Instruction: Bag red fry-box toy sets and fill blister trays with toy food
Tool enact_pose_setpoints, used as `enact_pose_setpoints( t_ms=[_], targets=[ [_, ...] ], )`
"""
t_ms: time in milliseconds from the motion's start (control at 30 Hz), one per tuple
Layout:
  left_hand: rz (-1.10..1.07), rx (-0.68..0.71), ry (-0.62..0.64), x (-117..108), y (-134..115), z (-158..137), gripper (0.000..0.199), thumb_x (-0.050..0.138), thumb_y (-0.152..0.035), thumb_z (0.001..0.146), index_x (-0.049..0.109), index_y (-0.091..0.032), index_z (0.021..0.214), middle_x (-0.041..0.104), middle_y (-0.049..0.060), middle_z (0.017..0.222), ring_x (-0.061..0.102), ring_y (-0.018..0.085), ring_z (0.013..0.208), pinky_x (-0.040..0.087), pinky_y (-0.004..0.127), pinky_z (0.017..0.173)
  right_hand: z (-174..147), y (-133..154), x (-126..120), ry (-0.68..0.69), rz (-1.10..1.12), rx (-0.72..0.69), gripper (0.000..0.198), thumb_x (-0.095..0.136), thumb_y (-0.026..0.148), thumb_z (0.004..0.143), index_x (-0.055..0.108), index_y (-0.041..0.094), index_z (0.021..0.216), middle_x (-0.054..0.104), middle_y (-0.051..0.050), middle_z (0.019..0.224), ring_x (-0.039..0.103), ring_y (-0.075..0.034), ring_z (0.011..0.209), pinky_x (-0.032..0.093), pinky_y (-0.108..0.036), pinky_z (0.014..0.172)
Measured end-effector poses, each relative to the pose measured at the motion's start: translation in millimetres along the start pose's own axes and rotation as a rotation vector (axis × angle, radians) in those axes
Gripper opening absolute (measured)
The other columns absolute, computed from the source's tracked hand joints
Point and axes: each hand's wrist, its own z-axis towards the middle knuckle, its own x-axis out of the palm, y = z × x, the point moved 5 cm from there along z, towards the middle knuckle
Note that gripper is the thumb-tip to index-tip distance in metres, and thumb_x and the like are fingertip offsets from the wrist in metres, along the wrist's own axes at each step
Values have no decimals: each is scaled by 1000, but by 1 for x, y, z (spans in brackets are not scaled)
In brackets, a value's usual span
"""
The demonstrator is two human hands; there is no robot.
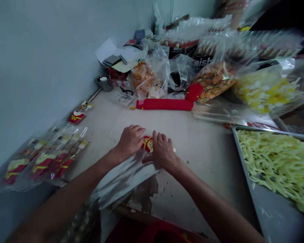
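Observation:
A small red carton with a yellow zigzag mark (147, 144) lies on the table between my hands. At its left edge is my left hand (130, 142), fingers bent together; whatever they pinch is hidden. My right hand (163, 151) rests over the carton's right side with its fingers stretched and the thumb apart. Clear plastic bags (126, 180) lie in a flat stack under my wrists, reaching to the table's front edge. A small pale piece (174, 149) shows just right of my right hand.
Filled clear packets (40, 162) with red cartons lie at left by the wall. At right stands a metal tray (271, 216) of pale yellow strips. Behind are a long red strip (164, 104), bags of round orange pieces (215, 81) and yellow-white pieces (268, 89), and a dark cup (105, 83).

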Motion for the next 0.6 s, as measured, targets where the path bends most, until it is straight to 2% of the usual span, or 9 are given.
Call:
enact_pose_setpoints(
  t_ms=[67, 100, 233, 367, 467, 600],
  targets=[
    [-31, -35, -61, 9, -1, -17, 44, 63, -22, 80, 63, -15, 123, 64, 13, 122, 56, 27, 113, 44, 39, 101, -15, -10, 3, -23, -30, 75, 122, 88, 61, 54, 33, 3, 147, 47, -29, 139, 41, -42, 128, 38, -54, 100],
    [-41, -37, -59, 14, -1, -22, 46, 64, -24, 79, 62, -14, 124, 64, 13, 121, 56, 26, 112, 45, 38, 101, -24, -17, 4, -29, -45, 119, 120, 90, 57, 53, 36, 4, 145, 49, -28, 138, 42, -41, 127, 39, -53, 98],
    [23, -21, 47, 28, -6, -17, 32, 58, -23, 84, 66, -17, 114, 67, 11, 107, 58, 25, 103, 47, 37, 97, -53, -41, 13, -46, -17, 241, 89, 89, 42, 59, 50, 10, 133, 58, -17, 121, 52, -34, 109, 46, -42, 81],
    [117, -25, 164, 27, -17, -2, 27, 56, -21, 87, 68, -18, 110, 68, 10, 100, 61, 24, 97, 48, 35, 91, -59, -48, 23, -126, 61, 268, 88, 85, 42, 61, 49, 13, 135, 57, -15, 122, 51, -33, 109, 46, -40, 81],
    [129, -87, 164, 25, -20, 1, 32, 60, -26, 84, 67, -20, 114, 66, 10, 106, 59, 26, 102, 48, 36, 90, -59, -48, 26, -180, 112, 264, 86, 86, 42, 61, 49, 15, 134, 58, -15, 120, 50, -33, 107, 46, -41, 82],
    [100, -159, 143, 30, -20, -3, 40, 63, -22, 81, 64, -20, 121, 62, 10, 115, 57, 24, 104, 47, 34, 93, -60, -48, 23, -184, 167, 222, 87, 89, 44, 57, 51, 16, 130, 58, -15, 118, 51, -34, 105, 48, -42, 81]
  ],
)
